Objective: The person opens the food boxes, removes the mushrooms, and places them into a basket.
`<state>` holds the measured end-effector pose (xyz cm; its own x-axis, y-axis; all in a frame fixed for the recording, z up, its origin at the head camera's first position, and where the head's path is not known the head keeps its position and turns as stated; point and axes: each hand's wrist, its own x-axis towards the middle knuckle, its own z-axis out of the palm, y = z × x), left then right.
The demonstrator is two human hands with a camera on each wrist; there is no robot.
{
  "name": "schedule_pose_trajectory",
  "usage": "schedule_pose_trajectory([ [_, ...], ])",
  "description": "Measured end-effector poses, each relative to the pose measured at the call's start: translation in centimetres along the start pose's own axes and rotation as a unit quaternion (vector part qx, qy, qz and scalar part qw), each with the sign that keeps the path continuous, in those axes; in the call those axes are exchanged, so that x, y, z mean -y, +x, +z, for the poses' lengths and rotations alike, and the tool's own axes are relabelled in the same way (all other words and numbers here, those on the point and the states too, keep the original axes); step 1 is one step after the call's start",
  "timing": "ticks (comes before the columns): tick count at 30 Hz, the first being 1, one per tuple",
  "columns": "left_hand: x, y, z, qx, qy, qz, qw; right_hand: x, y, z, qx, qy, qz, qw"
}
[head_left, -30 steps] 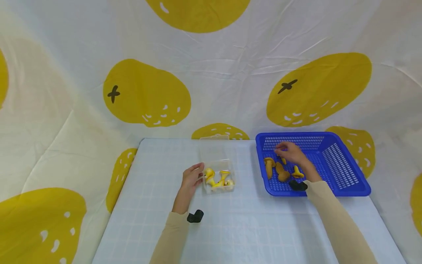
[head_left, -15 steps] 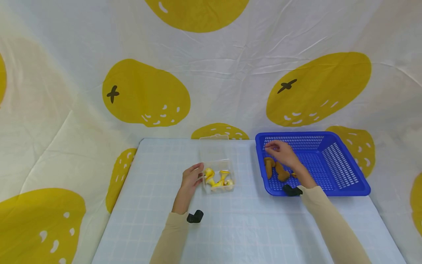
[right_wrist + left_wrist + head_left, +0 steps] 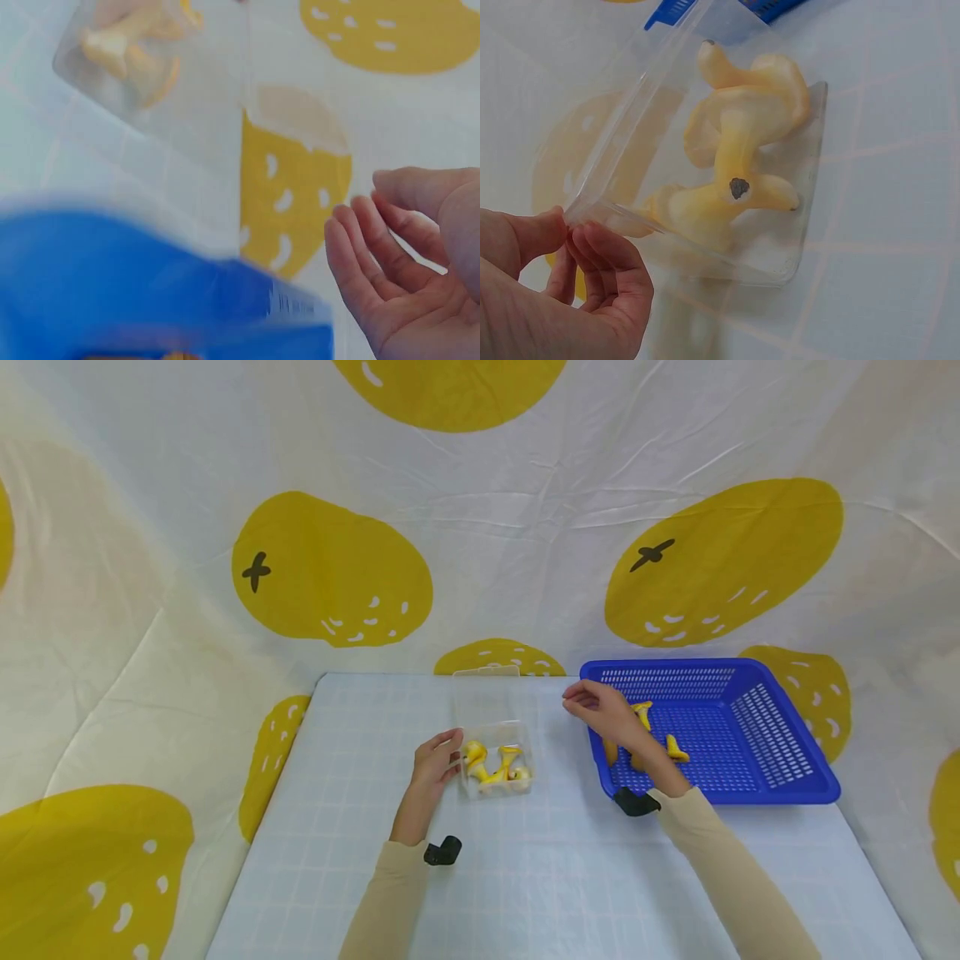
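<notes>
My left hand (image 3: 435,763) pinches the near-left rim of a clear plastic box (image 3: 532,758) between thumb and fingers. Inside the box lie several yellow mushrooms (image 3: 510,755), also large in the left wrist view, one with a dark stem end (image 3: 735,142). My right hand (image 3: 609,713) hovers over the left rim of a blue plastic basket (image 3: 798,735). Its fingers are loosely bent, and the right wrist view shows nothing between thumb and fingertips. Under and behind that hand in the basket are yellow mushrooms (image 3: 676,749) and a partly hidden brown mushroom (image 3: 611,752).
The box's clear lid (image 3: 483,697) stands hinged up at its back. A pale checked cloth (image 3: 510,877) covers the table. Behind it hangs a white curtain (image 3: 517,568) with large yellow fruit prints.
My right hand has moved left, from above the basket's mushrooms to its left rim, uncovering yellow mushrooms and covering brown ones. The left hand and box have stayed put.
</notes>
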<state>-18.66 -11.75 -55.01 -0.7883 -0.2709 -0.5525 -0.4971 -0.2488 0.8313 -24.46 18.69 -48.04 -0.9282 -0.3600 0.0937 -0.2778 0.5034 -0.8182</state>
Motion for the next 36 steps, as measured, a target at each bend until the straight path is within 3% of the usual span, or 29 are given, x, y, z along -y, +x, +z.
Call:
schedule_pose_trajectory([
  [14,0.1,0.1,0.0,-0.001,0.0,-0.002,1.0,1.9,0.9,5.1,0.085,0.012,-0.065,0.994],
  [21,0.1,0.0,0.0,0.004,-0.008,0.005,0.9999,2.3,1.2,7.6,0.153,0.022,-0.101,0.983],
  [28,0.2,0.3,-0.2,0.002,-0.007,0.003,1.0,2.6,1.5,9.7,0.222,0.028,-0.1,0.97],
  [36,0.3,0.5,-0.2,0.01,-0.013,0.007,0.9998,2.8,1.9,12.1,0.281,-0.031,-0.113,0.952],
])
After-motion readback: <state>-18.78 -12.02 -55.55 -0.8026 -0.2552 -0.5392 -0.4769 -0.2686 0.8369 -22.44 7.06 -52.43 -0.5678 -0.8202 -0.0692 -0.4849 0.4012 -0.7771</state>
